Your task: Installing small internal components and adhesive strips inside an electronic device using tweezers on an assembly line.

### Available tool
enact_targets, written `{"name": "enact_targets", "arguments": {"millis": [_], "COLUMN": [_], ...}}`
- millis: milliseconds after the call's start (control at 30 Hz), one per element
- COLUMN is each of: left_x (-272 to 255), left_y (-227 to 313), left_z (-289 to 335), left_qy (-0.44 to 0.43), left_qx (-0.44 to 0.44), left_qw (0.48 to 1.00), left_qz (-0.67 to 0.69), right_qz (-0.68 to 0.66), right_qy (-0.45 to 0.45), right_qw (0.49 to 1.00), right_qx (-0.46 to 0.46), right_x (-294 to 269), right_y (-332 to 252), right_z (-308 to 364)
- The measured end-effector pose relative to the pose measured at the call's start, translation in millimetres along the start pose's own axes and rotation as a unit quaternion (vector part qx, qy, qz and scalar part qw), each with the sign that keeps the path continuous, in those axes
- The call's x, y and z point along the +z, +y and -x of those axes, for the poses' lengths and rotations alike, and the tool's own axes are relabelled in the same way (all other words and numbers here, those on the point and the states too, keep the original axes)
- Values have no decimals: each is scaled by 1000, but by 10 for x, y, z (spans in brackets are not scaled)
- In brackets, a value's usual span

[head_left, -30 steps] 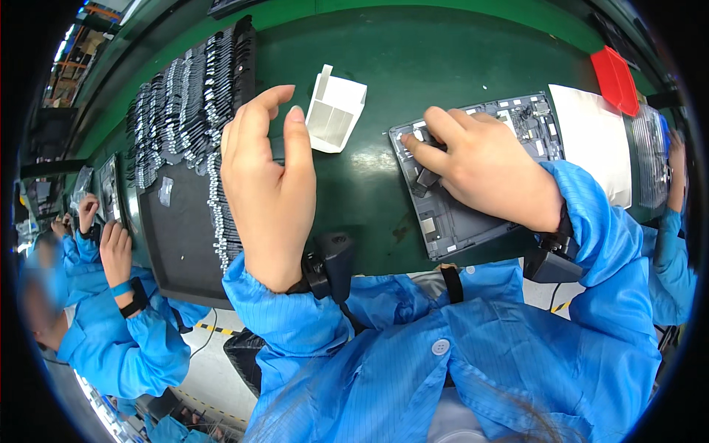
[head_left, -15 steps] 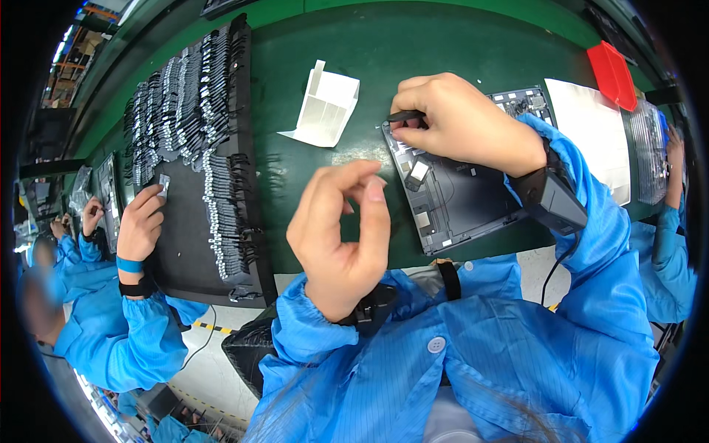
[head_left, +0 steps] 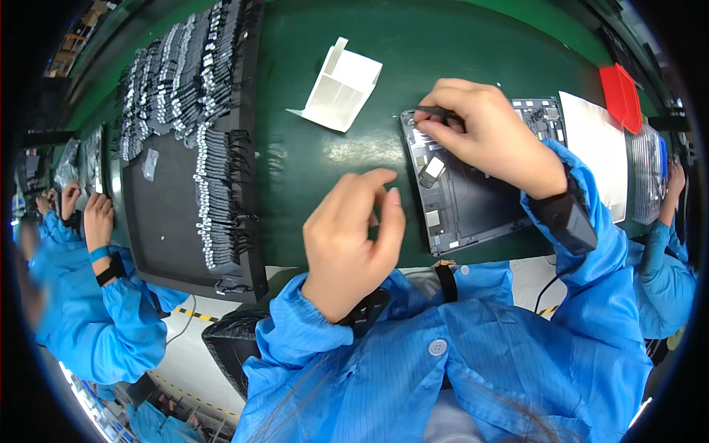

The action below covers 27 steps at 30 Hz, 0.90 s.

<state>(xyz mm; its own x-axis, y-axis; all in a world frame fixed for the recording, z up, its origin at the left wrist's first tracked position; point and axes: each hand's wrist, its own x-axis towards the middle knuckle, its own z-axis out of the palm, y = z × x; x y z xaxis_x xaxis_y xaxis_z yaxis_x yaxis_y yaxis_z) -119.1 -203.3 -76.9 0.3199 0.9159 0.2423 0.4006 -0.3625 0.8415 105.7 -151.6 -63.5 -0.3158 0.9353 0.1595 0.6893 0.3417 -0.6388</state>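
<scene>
My right hand (head_left: pixel 487 129) is closed around a slim black tool (head_left: pixel 437 112), whose exact kind I cannot make out. The tool's end is over the far left corner of an opened flat tablet-like device (head_left: pixel 484 210), which lies on the table with its inner parts showing. A small black part with a white label (head_left: pixel 432 171) sits along the device's left side. My left hand (head_left: pixel 354 229) hovers left of the device, fingers loosely curled, thumb and forefinger apart, with nothing visible between them.
A black tray (head_left: pixel 166 221) with rows of small black cabled parts stands at left. A creased white sheet (head_left: pixel 343 88) lies beyond my left hand. At right are a white sheet (head_left: pixel 598 148), a red bin (head_left: pixel 622 96) and stacked clear trays (head_left: pixel 644 170). Co-workers sit on both sides.
The view has shifted slightly, so the table things appear displaced. My right hand stays at the device's corner with the tool. The co-worker at left has drawn a hand back from the black tray.
</scene>
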Motion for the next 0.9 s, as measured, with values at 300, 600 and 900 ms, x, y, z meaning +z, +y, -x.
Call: {"name": "enact_targets", "arguments": {"millis": [300,600,900], "left_x": [212,188,66], "left_y": [-214,-248,-81], "left_z": [-55,-74,-61], "left_qy": [15,-19,-85], "left_qx": [25,31,36], "left_qw": [1000,999,994], "left_qz": [5,4,-58], "right_qz": [-7,113,188], "right_qy": [-59,-93,-177], "right_qw": [996,986,965], "right_qx": [71,77,41], "right_x": [-61,-76,-168], "right_y": [-43,-271,-461], "right_z": [-125,-283,93]}}
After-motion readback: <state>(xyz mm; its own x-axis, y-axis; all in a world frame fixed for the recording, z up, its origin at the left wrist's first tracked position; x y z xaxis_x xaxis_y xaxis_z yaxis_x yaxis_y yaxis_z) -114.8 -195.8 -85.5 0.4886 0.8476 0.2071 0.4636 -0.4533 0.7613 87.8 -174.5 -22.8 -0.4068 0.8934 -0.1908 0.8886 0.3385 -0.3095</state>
